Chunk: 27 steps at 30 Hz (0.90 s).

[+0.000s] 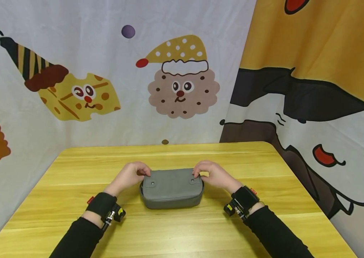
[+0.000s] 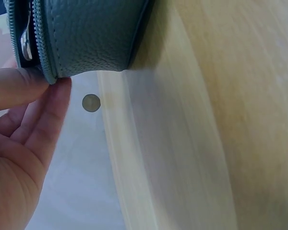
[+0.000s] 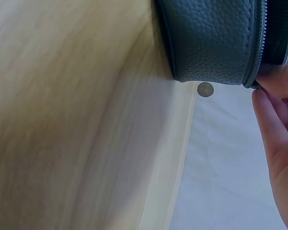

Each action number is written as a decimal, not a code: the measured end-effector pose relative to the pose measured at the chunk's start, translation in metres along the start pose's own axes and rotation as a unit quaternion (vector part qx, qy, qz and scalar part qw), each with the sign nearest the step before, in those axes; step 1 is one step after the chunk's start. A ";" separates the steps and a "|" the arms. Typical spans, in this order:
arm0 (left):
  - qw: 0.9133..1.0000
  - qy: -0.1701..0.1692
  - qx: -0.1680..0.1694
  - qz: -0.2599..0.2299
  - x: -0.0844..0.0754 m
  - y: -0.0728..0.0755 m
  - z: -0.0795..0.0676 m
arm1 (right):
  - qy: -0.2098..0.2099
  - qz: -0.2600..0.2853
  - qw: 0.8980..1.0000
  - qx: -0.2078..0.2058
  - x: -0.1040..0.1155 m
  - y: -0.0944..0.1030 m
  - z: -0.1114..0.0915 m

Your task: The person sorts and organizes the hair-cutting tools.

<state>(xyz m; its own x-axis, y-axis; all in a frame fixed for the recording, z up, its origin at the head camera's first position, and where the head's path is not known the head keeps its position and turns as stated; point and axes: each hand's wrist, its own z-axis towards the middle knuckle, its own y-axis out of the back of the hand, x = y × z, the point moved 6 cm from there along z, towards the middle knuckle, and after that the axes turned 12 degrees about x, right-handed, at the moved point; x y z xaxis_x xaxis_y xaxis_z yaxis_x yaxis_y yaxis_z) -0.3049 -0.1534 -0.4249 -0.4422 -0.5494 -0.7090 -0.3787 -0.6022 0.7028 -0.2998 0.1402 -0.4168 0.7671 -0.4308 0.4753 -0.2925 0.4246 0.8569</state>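
A grey pebbled-leather zip pouch (image 1: 173, 190) lies on the wooden table, its top panel bearing a metal snap near each back corner. At its back left corner, the left hand (image 1: 133, 176) pinches the edge between thumb and fingers. The right hand (image 1: 212, 174) grips the back right corner the same way. In the left wrist view the zipper (image 2: 38, 33) is parted, with a metal zipper pull (image 2: 26, 44) in the gap. The right wrist view also shows parted zipper teeth (image 3: 264, 36) above the thumb. The pouch's inside is hidden.
The wooden table (image 1: 175, 233) extends around the pouch, with its back edge beyond the hands. Behind it hangs a white curtain (image 1: 104, 21) with cartoon prints, and a yellow printed curtain (image 1: 314, 43) is at the right. Each wrist wears a black strap with a small camera.
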 end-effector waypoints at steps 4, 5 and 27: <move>1.000 0.000 -0.001 0.008 0.000 -0.001 0.000 | -0.001 -0.008 1.000 0.008 0.000 -0.002 0.000; 1.000 0.001 -0.002 0.008 0.001 -0.001 -0.001 | 0.000 -0.012 1.000 0.011 0.000 -0.002 0.000; 0.996 -0.040 0.010 0.074 -0.025 -0.009 -0.022 | 0.033 -0.009 0.999 0.017 0.006 0.004 -0.004</move>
<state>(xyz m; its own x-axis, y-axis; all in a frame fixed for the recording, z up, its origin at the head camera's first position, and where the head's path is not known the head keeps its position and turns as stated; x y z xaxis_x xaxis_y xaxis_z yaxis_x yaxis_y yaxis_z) -0.2730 -0.1471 -0.4149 -0.5572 -0.5829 -0.5914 -0.3206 -0.5059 0.8008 -0.2936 0.1429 -0.4109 0.8077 -0.3842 0.4472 -0.2973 0.3896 0.8717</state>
